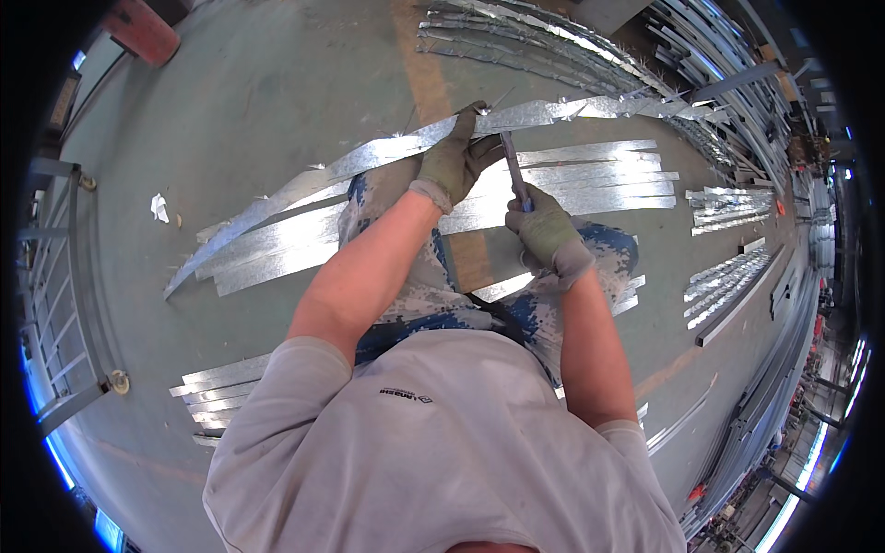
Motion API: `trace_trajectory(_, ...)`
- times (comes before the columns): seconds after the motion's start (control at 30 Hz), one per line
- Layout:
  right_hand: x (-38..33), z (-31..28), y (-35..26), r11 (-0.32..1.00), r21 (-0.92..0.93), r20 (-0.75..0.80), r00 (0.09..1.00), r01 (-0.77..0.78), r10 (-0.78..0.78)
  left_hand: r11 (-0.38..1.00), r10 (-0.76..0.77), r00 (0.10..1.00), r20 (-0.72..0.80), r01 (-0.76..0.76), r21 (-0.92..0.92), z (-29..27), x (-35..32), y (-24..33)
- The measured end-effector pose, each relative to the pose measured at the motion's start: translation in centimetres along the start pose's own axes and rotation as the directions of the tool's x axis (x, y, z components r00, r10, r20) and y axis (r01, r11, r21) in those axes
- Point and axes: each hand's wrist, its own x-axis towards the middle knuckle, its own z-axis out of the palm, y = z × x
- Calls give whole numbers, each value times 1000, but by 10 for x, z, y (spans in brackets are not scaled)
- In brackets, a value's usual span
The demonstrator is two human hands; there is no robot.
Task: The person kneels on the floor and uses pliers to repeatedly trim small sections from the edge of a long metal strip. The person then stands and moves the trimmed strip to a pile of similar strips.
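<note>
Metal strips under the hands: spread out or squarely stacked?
Spread out: the strips lie side by side on the floor, their right ends uneven.

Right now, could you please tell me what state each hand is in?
Left hand: closed on a long metal strip.
Right hand: closed around a slim tool.

Shirt (433,461) cut off below, tool (513,164) partly hidden by right fingers (518,220)

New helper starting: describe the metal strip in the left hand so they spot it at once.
On the grey-green floor, flat silvery strips lie side by side. Over them, the gloved left hand grips one long metal strip. Unlike those flat ones, it bows and has small jutting points.
</note>
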Motion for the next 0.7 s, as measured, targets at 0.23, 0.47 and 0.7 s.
trace_trajectory(0.23,3,4,5,998,-52,-9,1000,-17,17,1000,-11,998,-60,12,19,5,-6,0)
trace_trajectory(0.47,12,4,12,997,-74,-26,1000,0,-2,1000,19,1000,3,-19,10,2,-1,0)
trace_trajectory(0.7,10,4,6,999,-36,4,1000,-9,9,999,19,1000,-16,-19,28,6,-7,2)
